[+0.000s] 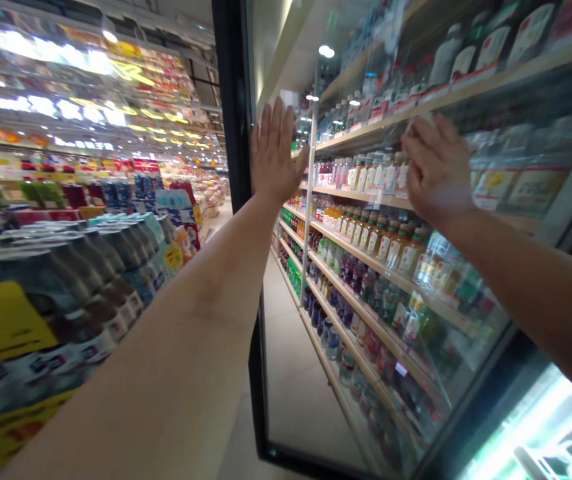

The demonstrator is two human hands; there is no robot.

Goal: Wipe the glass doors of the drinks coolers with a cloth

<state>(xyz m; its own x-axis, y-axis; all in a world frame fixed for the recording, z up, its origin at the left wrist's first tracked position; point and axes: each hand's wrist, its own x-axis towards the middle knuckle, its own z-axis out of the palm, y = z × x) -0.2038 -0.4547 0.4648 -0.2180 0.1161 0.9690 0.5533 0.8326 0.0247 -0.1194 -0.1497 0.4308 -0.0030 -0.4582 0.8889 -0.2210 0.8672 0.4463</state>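
A glass door (286, 455) with a black frame stands ajar in front of me, and bottles on shelves show through its pane. My left hand (279, 157) lies flat near the door's left frame edge, palm toward the glass, fingers stretched upward and thumb apart. It holds nothing. Farther right, my right hand (439, 167) is raised at the pane with its fingers bent and close together. A small pale patch shows by its fingertips; what it is, I cannot make out. This hand is slightly blurred.
Wooden shelves (366, 257) carry rows of bottled drinks along the right. Stacks of shrink-wrapped bottles (81, 257) stand at left, with a yellow price sign (6, 323) in front. A lit cabinet interior (531, 427) shows at lower right. Pale floor tiles (291, 400) run below.
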